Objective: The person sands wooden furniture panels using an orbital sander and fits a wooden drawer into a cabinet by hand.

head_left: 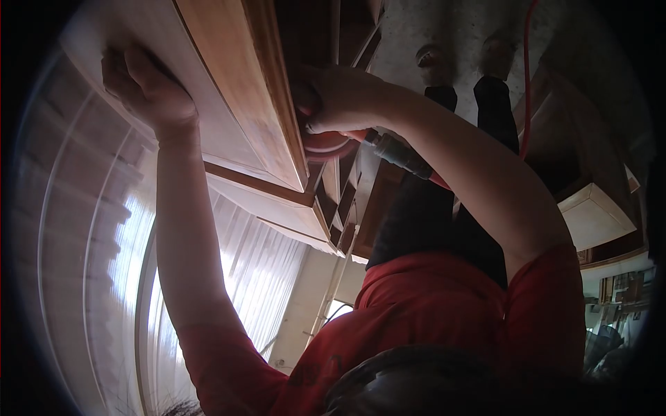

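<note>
My left hand (pixel 149 93) rests on the broad pale face of a wooden panel (pixel 229 128), fingers apart and holding nothing. A brown wooden edge (pixel 257 76) runs along this piece. On its other side, my right hand (pixel 340 97) is closed around an air sander, largely hidden by the hand and in shadow. The sander's round reddish pad (pixel 326 145) shows below the hand, close to the wooden edge; I cannot tell whether they touch. A grey hose coupling (pixel 402 156) trails from the tool under my right forearm.
More wooden drawers or cabinet parts (pixel 277 201) stand below the panel. Another wooden box-like piece (pixel 596 215) is at the right. A red hose (pixel 527 90) runs down to the concrete floor (pixel 402 41) near my feet. Translucent corrugated sheeting (pixel 243 243) lets in light at lower left.
</note>
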Motion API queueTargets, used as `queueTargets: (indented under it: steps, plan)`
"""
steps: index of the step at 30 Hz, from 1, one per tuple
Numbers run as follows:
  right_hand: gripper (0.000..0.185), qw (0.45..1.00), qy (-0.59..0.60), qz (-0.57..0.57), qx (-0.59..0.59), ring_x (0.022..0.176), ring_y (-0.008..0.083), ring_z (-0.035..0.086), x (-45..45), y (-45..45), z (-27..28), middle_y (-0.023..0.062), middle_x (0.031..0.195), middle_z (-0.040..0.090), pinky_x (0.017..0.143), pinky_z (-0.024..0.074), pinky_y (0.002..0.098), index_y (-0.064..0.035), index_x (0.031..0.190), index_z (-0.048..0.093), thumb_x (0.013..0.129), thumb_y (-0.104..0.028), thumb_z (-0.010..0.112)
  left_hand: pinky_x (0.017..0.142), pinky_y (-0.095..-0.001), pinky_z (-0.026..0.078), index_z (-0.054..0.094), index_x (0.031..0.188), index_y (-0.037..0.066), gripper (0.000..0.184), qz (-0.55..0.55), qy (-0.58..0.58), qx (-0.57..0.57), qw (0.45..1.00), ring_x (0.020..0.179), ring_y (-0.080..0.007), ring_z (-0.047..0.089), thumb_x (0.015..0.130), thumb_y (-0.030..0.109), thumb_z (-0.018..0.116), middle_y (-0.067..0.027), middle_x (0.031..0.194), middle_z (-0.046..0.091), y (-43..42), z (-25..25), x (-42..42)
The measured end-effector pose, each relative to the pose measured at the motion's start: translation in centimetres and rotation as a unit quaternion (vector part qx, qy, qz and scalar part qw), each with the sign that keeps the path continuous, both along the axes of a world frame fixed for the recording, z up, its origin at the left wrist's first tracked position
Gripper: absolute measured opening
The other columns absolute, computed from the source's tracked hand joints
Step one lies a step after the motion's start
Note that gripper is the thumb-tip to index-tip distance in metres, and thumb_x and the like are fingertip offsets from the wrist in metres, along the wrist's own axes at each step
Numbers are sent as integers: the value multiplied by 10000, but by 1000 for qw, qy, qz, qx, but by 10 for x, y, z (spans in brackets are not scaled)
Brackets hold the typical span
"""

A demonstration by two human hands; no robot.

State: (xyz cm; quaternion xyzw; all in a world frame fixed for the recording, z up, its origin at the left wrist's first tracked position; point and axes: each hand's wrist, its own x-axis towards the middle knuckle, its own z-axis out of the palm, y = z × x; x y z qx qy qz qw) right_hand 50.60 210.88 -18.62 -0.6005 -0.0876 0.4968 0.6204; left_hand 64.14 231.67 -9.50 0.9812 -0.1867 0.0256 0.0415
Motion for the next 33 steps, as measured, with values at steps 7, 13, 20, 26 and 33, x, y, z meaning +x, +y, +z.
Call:
queueTargets:
  steps: [7, 13, 20, 26, 33]
  plan:
    - [767, 1000, 8, -16, 20, 937, 345, 658, -8, 0, -6, 200, 993, 670, 799, 529, 421, -93, 1363, 431, 676, -210, 751, 946, -442, 460, 374, 1333, 57, 507, -92, -45, 64, 993, 1159, -377, 460, 923, 250, 601, -243, 1298, 402, 7, -2, 4]
    - [676, 999, 29, 3, 18, 957, 333, 646, -24, -38, -11, 165, 998, 664, 821, 509, 411, -69, 1242, 527, 641, -240, 785, 964, -438, 458, 367, 1348, 78, 464, -32, -15, 21, 999, 1181, -376, 451, 959, 257, 546, -245, 1325, 385, 2, -1, 0]
    - [744, 1000, 3, -23, 0, 961, 353, 647, -12, -15, -4, 189, 1009, 663, 827, 515, 420, -74, 1312, 473, 650, -238, 770, 1102, -382, 333, 316, 1394, -24, 529, -42, -25, 67, 997, 1304, -355, 368, 997, 314, 406, -233, 1428, 289, -5, -1, -4]
    - [754, 999, -10, -32, 15, 962, 358, 646, -9, -2, -1, 202, 1026, 657, 823, 527, 428, -69, 1332, 445, 665, -227, 758, 975, -438, 452, 387, 1313, 49, 444, -48, -28, 26, 998, 1192, -379, 438, 953, 247, 556, -237, 1312, 393, -1, -2, 0]
    - [711, 999, 20, -44, 12, 954, 330, 655, -18, -33, -11, 195, 1004, 665, 794, 528, 402, -57, 1291, 489, 657, -216, 768, 968, -437, 461, 388, 1320, 49, 452, -122, -77, 103, 984, 1181, -383, 449, 950, 245, 559, -241, 1310, 393, 3, -2, 1]
